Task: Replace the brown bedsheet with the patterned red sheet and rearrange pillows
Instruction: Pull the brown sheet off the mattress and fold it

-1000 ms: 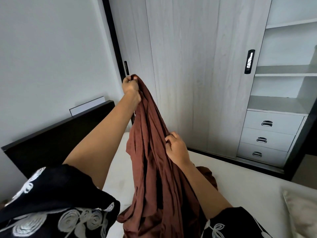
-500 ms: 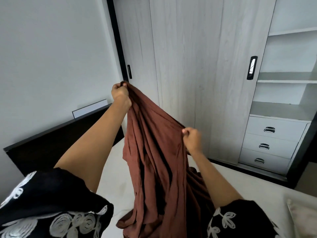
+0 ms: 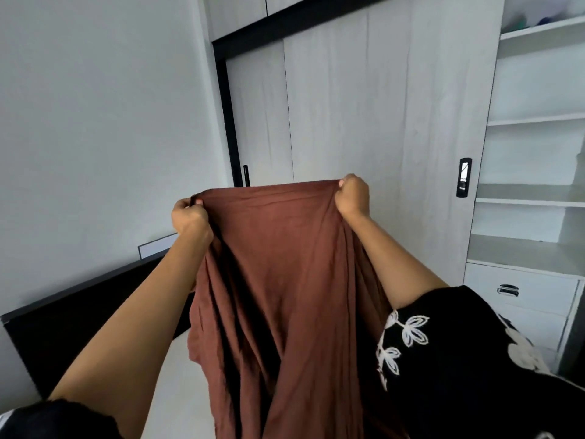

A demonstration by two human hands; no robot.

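The brown bedsheet hangs in front of me, its top edge stretched flat between both hands at chest height. My left hand grips the left end of that edge, fingers curled round the cloth. My right hand grips the right end in the same way. Below the hands the sheet falls in long folds down to the bare white mattress. No patterned red sheet and no pillow show in this view.
A black headboard runs along the white wall on the left. Behind the sheet stands a pale wood-grain wardrobe with sliding doors. Open shelves and white drawers fill the right side.
My right hand slid up and out along the sheet's edge while my left hand came down. The bunched cloth is now spread flat between them, and the view has tilted upward.
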